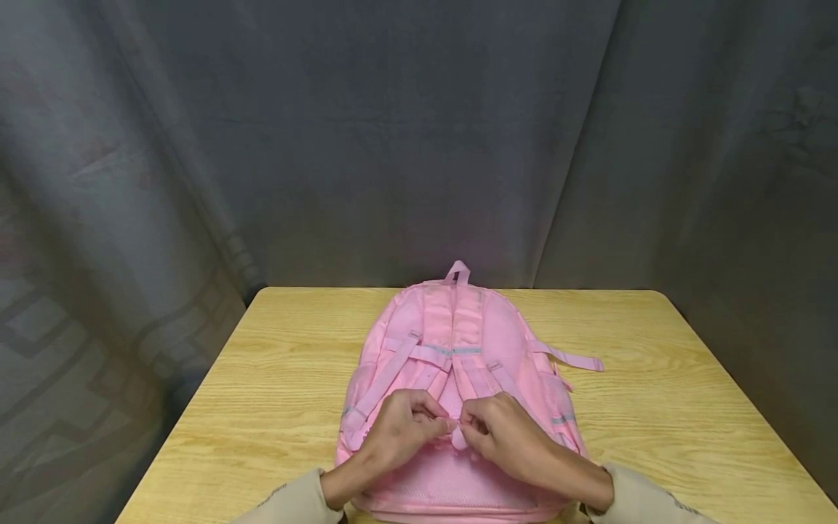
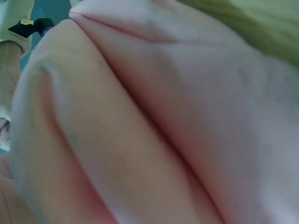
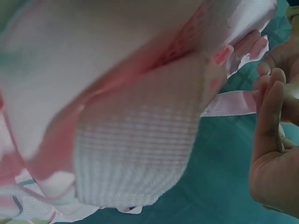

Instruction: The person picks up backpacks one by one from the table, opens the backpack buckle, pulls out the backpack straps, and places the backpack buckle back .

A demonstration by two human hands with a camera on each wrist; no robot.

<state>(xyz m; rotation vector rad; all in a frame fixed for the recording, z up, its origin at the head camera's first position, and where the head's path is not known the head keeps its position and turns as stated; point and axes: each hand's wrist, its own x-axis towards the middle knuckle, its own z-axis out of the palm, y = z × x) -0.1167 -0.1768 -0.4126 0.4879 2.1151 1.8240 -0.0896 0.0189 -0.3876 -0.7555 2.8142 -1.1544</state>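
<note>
A pink backpack (image 1: 452, 484) lies on the table with its shoulder straps (image 1: 453, 313) facing up and its top loop toward the far edge. Over its lower middle my left hand (image 1: 407, 429) and right hand (image 1: 513, 439) meet, thumbs and forefingers pinching a small pink piece (image 1: 458, 439). In the right wrist view a pink webbing strap (image 3: 231, 103) runs to the fingertips, beside my right hand (image 3: 273, 163). Pink folds of the backpack (image 2: 140, 130) fill most of the left wrist view. My fingers hide exactly how the strap is held.
The light wood table (image 1: 275, 378) reaches out on both sides of the backpack. A loose strap end (image 1: 579, 360) sticks out to the right. Grey curtains (image 1: 393, 145) hang behind the table and at its sides.
</note>
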